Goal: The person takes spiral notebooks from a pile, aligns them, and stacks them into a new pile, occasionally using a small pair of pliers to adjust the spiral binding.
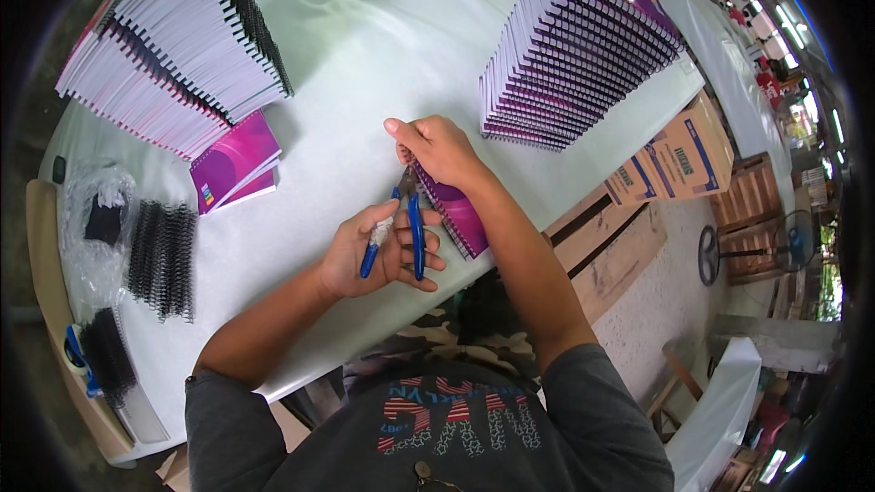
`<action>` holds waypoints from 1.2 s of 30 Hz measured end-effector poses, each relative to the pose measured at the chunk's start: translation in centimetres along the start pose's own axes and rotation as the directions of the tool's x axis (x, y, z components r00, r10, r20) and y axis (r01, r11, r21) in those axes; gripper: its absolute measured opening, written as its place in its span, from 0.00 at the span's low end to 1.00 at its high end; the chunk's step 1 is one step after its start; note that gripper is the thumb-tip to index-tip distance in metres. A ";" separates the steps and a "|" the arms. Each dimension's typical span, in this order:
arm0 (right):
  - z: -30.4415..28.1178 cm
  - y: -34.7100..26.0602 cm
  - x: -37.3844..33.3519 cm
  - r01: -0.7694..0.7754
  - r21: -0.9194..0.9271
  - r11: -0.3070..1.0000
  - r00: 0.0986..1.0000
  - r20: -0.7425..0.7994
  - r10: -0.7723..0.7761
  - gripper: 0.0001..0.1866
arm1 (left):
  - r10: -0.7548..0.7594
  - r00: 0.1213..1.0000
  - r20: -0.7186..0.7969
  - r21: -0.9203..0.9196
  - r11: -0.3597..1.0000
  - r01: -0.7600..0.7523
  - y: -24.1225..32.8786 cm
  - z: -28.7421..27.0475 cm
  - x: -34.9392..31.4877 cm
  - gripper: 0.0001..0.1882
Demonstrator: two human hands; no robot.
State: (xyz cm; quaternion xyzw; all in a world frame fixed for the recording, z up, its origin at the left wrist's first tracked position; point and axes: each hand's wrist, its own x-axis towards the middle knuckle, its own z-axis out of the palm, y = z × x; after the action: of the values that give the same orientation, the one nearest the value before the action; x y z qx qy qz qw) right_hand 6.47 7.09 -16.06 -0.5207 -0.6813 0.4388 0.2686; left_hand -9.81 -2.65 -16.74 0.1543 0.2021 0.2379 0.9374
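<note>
At the front of the table, a small purple spiral notebook [463,217] lies slanted under my right forearm. My right hand [439,153] closes round its far end, thumb pointing left. My left hand [351,255] is wrapped loosely on a pair of blue-handled pliers [417,232], whose handles are spread and one of which has a pale wrapping. The jaws of the pliers meet the notebook's coil end just by my right fingers. That contact is partly hidden, so I cannot tell whether the jaws grip the wire.
Tall stacks of coil-bound notebooks stand at the far left [182,46] and far right [583,59]. Purple notebooks [235,159] lie by the left stack. Black binding coils [162,260], a plastic bag [96,214] and more coils [108,355] line the left side. Cardboard boxes [688,153] sit beyond the right edge.
</note>
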 end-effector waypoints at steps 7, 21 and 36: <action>-0.4 -0.2 -0.2 0.045 -0.040 0.998 0.999 0.030 -0.043 0.28 | -0.010 1.000 -0.020 0.021 1.000 0.010 0.6 -0.3 -0.3 0.28; -0.3 -0.2 -0.6 0.045 0.073 0.996 0.992 0.115 -0.053 0.19 | -0.106 0.929 -0.356 0.289 0.932 0.217 4.3 1.4 -1.2 0.28; -0.2 0.2 -0.6 0.091 0.106 0.990 0.989 0.103 -0.102 0.17 | -0.003 0.912 -0.410 0.416 0.889 0.190 3.7 2.0 -1.1 0.25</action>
State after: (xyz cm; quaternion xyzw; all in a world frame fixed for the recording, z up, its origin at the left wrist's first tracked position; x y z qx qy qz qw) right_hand 6.89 6.63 -16.14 -0.4483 -0.6963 0.4865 0.2783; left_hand -11.24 -0.45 -13.25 0.3034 0.4453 0.1632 0.8264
